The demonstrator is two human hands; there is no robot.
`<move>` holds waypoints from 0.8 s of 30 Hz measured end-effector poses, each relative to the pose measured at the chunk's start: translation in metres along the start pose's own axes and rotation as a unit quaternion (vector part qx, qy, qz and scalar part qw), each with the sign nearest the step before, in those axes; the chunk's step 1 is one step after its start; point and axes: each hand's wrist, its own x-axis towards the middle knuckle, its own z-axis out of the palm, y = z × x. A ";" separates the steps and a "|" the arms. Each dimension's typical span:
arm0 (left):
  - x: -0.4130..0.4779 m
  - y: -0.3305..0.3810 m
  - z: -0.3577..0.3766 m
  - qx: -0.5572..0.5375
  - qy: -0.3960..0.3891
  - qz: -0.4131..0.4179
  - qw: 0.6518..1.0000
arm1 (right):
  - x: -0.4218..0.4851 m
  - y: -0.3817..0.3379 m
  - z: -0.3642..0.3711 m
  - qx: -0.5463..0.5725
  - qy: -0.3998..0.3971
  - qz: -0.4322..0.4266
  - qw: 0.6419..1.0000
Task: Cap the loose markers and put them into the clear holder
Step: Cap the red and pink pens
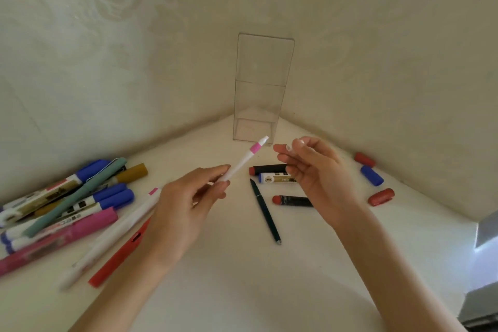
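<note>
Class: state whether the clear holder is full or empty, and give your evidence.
Empty. The clear holder stands upright in the corner, and its transparent sides show no marker inside.

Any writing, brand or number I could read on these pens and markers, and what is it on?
None can be read.
White marker with the blue end: dark printed label, too blurred.
Markers in the left pile: printed marks, too small and blurred.
Clear holder: no text visible.
</note>
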 end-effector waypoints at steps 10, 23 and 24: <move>0.001 -0.009 0.007 0.056 -0.004 0.064 0.996 | -0.006 0.008 0.004 0.039 -0.029 0.011 0.999; -0.002 -0.008 0.005 0.070 -0.007 0.062 0.996 | -0.010 0.007 0.011 -0.012 -0.028 -0.024 0.999; -0.002 -0.008 0.004 0.072 -0.009 0.061 0.995 | -0.010 0.008 0.011 -0.046 -0.020 -0.040 0.998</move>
